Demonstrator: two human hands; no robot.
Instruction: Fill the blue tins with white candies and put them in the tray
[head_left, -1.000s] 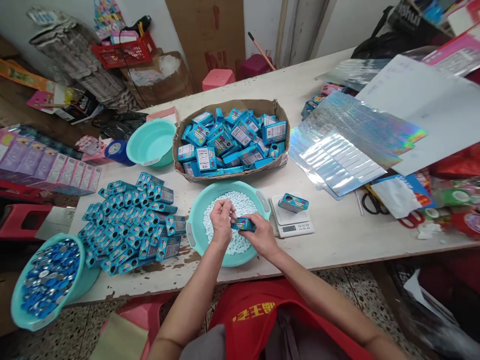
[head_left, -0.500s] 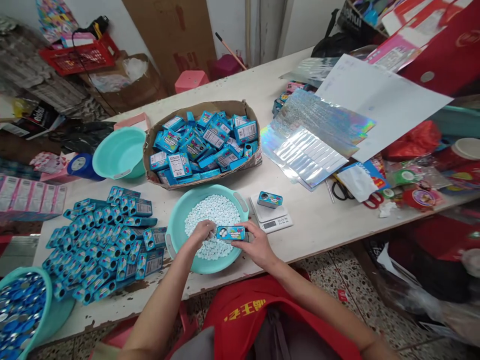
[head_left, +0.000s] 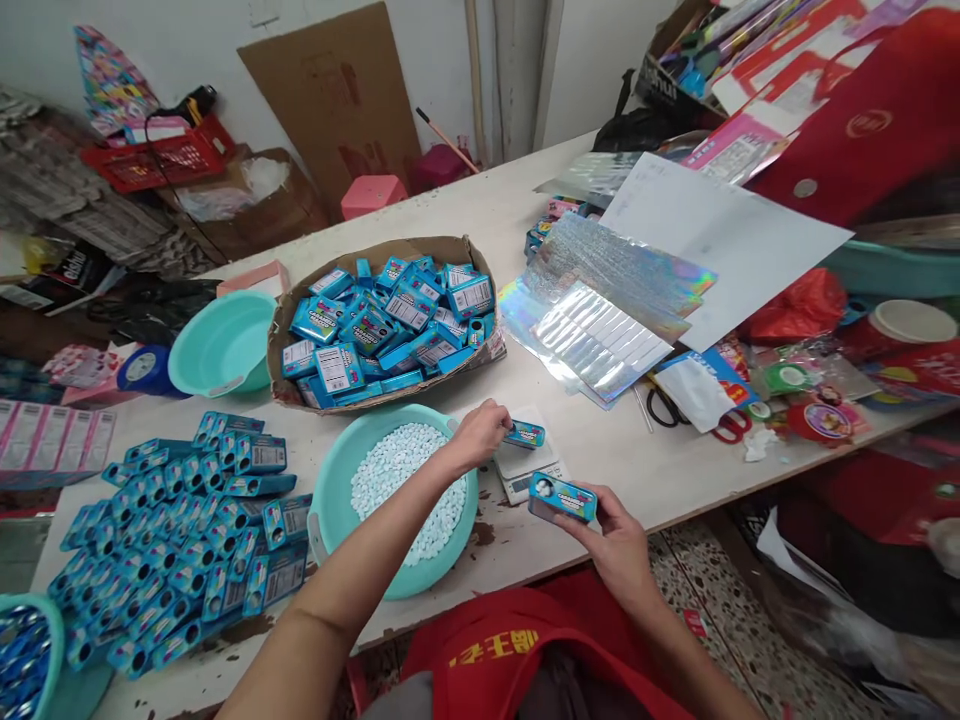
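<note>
My left hand [head_left: 484, 432] reaches over a small white digital scale [head_left: 517, 462]. Its closed fingers are at the left end of a blue candy box [head_left: 526, 434] on the scale and hide that end. My right hand [head_left: 611, 540] grips another blue candy box [head_left: 562, 498] just in front of the scale, with white candies showing through its round hole. Under my left forearm stands a turquoise basin [head_left: 330, 480] of small pale candies [head_left: 397, 460].
Rows of blue boxes [head_left: 180, 530] with round holes cover the table's left side. Behind the basin stands a carton [head_left: 386, 398] full of blue boxes. Shiny sheets [head_left: 600, 340], scissors [head_left: 666, 405] and packaging lie to the right. A turquoise tub [head_left: 225, 345] stands back left.
My left hand has left the candy basin and moved right to the box on the scale. My right hand has carried its candy box right and toward me, away from the basin.
</note>
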